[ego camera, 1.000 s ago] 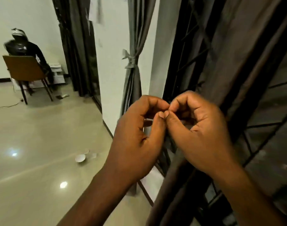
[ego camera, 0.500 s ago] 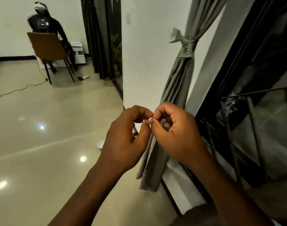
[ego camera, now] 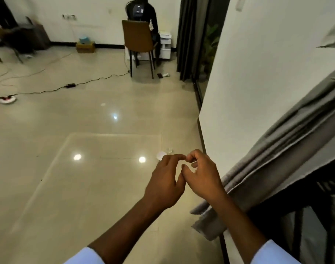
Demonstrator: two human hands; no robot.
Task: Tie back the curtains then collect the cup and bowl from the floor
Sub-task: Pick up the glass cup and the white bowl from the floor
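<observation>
**Hands together over the floor, curtain at right**

Here the 2 hands met in front of the body, above the glossy tiled floor (ego camera: 67,187). The left hand (ego camera: 165,182) had its fingers curled, its forefinger reaching right to the other hand's knuckle. The right hand (ego camera: 201,178) had its fingers bent in as well, forefinger and thumb hooked toward each other. The thumbs touched side by side. Whether either hand pinched anything small could not be told; nothing showed between the fingers. Both forearms were bare, with pale sleeves (ego camera: 83,257) at the near edge.

The grey curtain (ego camera: 288,149) hung at the right, running down from the far right to the near floor beside a dark window frame (ego camera: 315,216). Its lower end bunched on the tiles just right of the right wrist. Neither hand touched it.

A small white round thing, the bowl (ego camera: 160,155), lay on the floor just beyond the left fingertips, partly hidden by them. Just beside it, farther off, sat a small clear object, probably the cup (ego camera: 170,150); too small to be sure.

A white wall (ego camera: 258,73) stood between the curtain and a far dark curtain (ego camera: 187,35). At the far side a person in dark clothes sat on a brown chair (ego camera: 138,37), back to the camera. Black cables (ego camera: 48,90) ran across the far-left floor to a white power strip (ego camera: 7,99).
</observation>
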